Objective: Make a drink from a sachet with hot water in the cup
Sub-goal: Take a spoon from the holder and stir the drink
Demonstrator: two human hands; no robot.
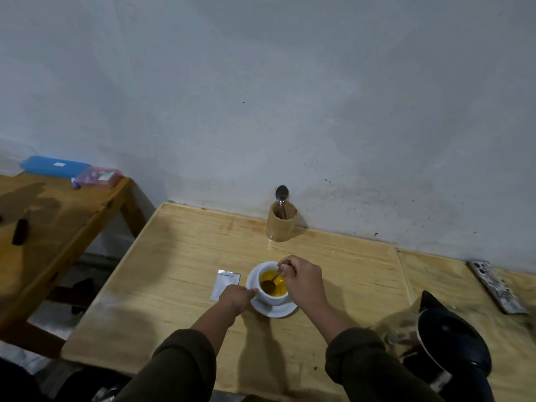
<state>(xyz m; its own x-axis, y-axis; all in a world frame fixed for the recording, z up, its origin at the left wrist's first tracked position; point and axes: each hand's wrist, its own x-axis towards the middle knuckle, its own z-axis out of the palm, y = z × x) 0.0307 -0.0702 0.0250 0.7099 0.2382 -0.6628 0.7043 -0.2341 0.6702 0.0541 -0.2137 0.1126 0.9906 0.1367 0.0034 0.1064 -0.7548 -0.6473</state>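
A white cup [268,297] filled with yellow liquid stands on a white saucer [275,310] in the middle of the wooden table [185,256]. My right hand [304,278] pinches the handle of a metal spoon [271,282], whose bowl dips into the drink. My left hand [236,297] rests against the cup's left side, thumb on its wall. A flat silver sachet [224,281] lies on the table just left of the cup, partly under my left hand.
A wooden holder [280,224] with a spoon stands at the wall behind the cup. A black kettle [452,340] sits at the front right. A patterned flat object [497,287] lies far right. A second table [58,216] at the left carries plastic boxes.
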